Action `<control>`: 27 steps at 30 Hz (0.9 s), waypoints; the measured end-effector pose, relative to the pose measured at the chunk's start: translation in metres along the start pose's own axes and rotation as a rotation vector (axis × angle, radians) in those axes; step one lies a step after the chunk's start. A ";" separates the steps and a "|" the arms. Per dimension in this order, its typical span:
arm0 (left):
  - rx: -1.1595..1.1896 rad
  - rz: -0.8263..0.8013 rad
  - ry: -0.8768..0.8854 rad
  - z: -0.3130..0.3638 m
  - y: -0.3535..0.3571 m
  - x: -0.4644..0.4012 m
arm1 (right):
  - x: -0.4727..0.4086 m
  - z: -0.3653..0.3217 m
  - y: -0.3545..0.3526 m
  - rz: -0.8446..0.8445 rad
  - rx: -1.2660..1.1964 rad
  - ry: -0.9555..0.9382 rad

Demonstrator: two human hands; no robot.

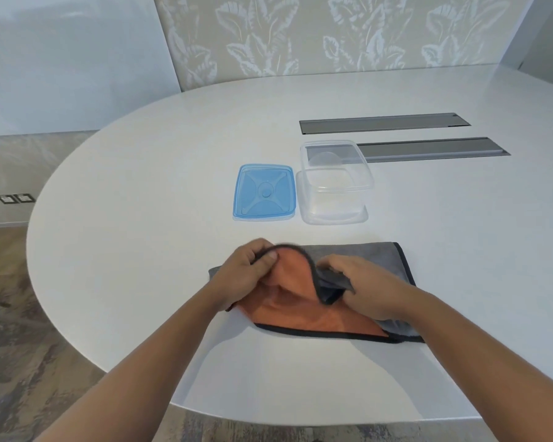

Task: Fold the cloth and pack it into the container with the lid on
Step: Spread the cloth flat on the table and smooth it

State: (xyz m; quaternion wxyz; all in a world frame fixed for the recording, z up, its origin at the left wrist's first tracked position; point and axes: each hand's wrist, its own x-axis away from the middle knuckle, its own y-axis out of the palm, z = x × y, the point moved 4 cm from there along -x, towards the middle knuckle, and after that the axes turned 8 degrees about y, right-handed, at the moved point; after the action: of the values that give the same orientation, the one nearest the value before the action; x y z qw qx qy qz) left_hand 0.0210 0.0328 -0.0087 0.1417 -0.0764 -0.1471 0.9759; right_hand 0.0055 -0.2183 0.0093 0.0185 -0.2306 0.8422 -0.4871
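A cloth (pixel 316 317), grey on one side and orange on the other with a black hem, lies on the white table (pixel 141 218) near its front edge. My left hand (pixel 243 272) pinches the hem at the left and lifts it, so the orange side shows. My right hand (pixel 361 285) grips a bunched grey fold of the same cloth at its middle. Beyond the cloth stands a clear square container (pixel 334 183), open and with nothing in it. Its blue lid (pixel 264 193) lies flat on the table just left of it.
Two grey recessed strips (pixel 383 122) (pixel 434 149) are set into the table behind the container. The table's rounded edge curves off to the left over a wood-patterned floor (pixel 23 362). A patterned wall panel stands behind the table.
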 end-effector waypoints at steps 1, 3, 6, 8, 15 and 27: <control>0.061 0.069 -0.016 0.004 -0.004 0.000 | 0.001 0.000 -0.004 0.023 -0.005 0.010; 0.103 0.186 0.003 0.015 -0.014 -0.001 | 0.002 0.001 -0.014 0.092 -0.038 0.017; -0.048 0.350 0.098 0.041 -0.034 -0.002 | 0.007 -0.003 -0.039 0.209 -0.104 0.012; -0.153 0.450 0.096 0.053 -0.046 -0.004 | 0.008 -0.006 -0.055 0.261 -0.152 -0.018; 0.101 0.431 -0.116 0.046 -0.048 -0.009 | 0.011 -0.014 -0.057 0.117 -0.066 0.030; 0.079 0.385 -0.352 0.008 -0.042 0.006 | 0.015 0.012 -0.021 -0.169 0.339 0.213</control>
State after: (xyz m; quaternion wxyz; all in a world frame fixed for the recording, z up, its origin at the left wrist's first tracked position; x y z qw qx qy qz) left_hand 0.0246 0.0711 0.0108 -0.0713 0.0734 -0.1143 0.9882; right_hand 0.0035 -0.2431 0.0234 -0.0728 -0.2411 0.7231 -0.6432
